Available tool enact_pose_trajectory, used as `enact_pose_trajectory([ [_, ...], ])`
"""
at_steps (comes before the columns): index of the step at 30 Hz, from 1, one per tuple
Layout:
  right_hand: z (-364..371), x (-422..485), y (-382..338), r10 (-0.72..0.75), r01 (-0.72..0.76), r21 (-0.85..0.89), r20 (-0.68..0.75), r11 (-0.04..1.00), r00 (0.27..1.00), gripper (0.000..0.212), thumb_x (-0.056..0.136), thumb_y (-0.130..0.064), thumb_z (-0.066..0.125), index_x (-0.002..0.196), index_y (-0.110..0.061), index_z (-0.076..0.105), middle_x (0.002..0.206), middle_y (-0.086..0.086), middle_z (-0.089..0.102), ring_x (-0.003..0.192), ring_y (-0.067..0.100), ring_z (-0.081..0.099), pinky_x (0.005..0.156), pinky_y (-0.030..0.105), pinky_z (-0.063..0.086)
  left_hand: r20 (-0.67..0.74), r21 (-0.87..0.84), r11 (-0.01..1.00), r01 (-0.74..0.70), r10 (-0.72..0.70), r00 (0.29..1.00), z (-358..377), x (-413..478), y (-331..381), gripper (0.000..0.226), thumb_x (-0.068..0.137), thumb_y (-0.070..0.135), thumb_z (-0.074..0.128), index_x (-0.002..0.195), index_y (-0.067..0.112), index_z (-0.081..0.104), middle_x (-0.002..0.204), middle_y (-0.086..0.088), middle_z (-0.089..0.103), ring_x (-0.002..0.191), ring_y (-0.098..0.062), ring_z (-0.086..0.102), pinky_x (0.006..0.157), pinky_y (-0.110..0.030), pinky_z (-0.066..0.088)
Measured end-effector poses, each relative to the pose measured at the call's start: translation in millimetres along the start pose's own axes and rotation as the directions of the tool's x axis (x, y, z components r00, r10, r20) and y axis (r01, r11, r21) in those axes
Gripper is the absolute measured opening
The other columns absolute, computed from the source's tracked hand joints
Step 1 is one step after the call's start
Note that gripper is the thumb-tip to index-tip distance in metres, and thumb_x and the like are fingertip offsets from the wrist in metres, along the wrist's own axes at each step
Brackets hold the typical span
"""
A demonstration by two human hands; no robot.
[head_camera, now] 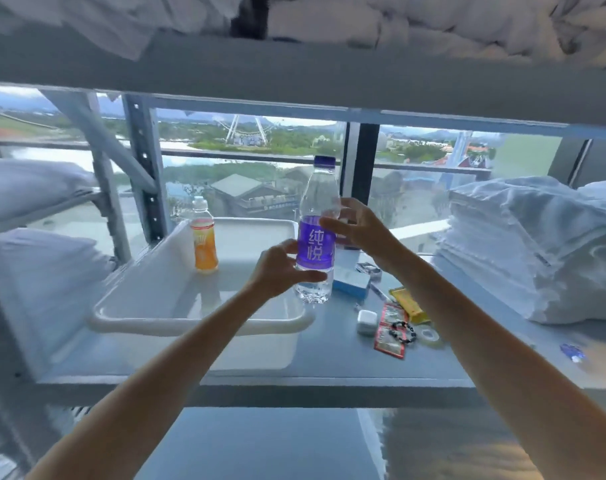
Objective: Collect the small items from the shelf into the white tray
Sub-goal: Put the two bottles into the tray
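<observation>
A clear water bottle with a purple label and blue cap is held upright above the right edge of the white tray. My left hand grips its lower part and my right hand holds its upper right side. An orange drink bottle stands inside the tray. On the shelf right of the tray lie a blue-white box, a small white case, red sachets, a dark bead bracelet, a yellow packet and a tape roll.
A stack of folded white linen fills the shelf's right side. A small blue item lies near the right front edge. Pillows sit on shelves to the left. Another shelf board hangs close overhead; a window is behind.
</observation>
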State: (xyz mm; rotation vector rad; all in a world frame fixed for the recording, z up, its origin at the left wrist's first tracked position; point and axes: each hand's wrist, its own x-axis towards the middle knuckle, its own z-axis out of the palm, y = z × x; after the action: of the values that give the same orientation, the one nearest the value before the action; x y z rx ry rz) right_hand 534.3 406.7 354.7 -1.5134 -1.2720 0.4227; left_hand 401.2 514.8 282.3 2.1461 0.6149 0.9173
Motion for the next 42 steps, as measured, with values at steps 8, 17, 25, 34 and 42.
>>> enact_pose_trajectory([
  [8,136.8,87.7,-0.3,0.104,-0.101,-0.055,0.05,0.993,0.993,0.063,0.076,-0.021,0.077,0.124,0.004,0.044,0.111,0.023,0.06,0.092,0.027,0.062,0.085,0.044,0.055,0.026,0.239,0.956,0.168,-0.179,0.983,-104.6,15.5,-100.6,0.06,0.059,0.033,0.086,0.112,0.015,0.065,0.107,-0.005,0.07,0.097,-0.019,0.063,0.082,-0.026,0.044],
  [17,232.5,162.7,64.9,0.2,-0.189,-0.208,0.035,0.96,0.979,0.063,0.067,-0.019,0.083,0.117,0.0,0.05,0.117,0.019,0.06,0.095,0.025,0.059,0.083,0.038,0.054,0.145,0.342,0.878,0.334,-0.401,0.905,-144.6,69.5,-196.6,0.05,0.078,0.035,0.073,0.116,0.005,0.06,0.112,-0.014,0.066,0.096,-0.027,0.064,0.087,-0.038,0.053],
  [25,248.0,208.9,117.2,0.344,-0.345,-0.054,-0.039,0.937,0.938,0.071,0.069,-0.009,0.081,0.128,0.002,0.043,0.127,0.02,0.051,0.111,0.03,0.055,0.096,0.041,0.05,0.079,0.578,0.753,0.315,-0.436,0.897,-157.0,87.3,-247.4,0.039,0.087,0.031,0.06,0.119,0.009,0.055,0.12,-0.01,0.061,0.106,-0.026,0.058,0.092,-0.036,0.048],
  [34,273.8,267.9,134.5,0.352,-0.356,-0.106,-0.053,0.928,0.934,0.074,0.078,-0.012,0.074,0.14,-0.005,0.035,0.136,0.018,0.044,0.121,0.03,0.05,0.094,0.036,0.046,-0.18,0.88,0.375,0.291,-0.304,0.936,-161.0,101.7,-255.6,0.035,0.088,0.017,0.051,0.122,0.008,0.053,0.13,-0.012,0.045,0.121,-0.033,0.038,0.104,-0.04,0.034],
  [42,295.4,310.6,142.3,0.349,-0.359,-0.154,-0.088,0.921,0.933,0.074,0.083,-0.011,0.068,0.145,-0.01,0.029,0.144,0.013,0.041,0.128,0.03,0.045,0.102,0.043,0.045,-0.158,0.876,0.38,0.296,-0.353,0.922,-163.3,97.8,-261.2,0.05,0.087,0.017,0.051,0.136,0.009,0.04,0.151,-0.019,0.023,0.133,-0.043,0.025,0.11,-0.045,0.026],
])
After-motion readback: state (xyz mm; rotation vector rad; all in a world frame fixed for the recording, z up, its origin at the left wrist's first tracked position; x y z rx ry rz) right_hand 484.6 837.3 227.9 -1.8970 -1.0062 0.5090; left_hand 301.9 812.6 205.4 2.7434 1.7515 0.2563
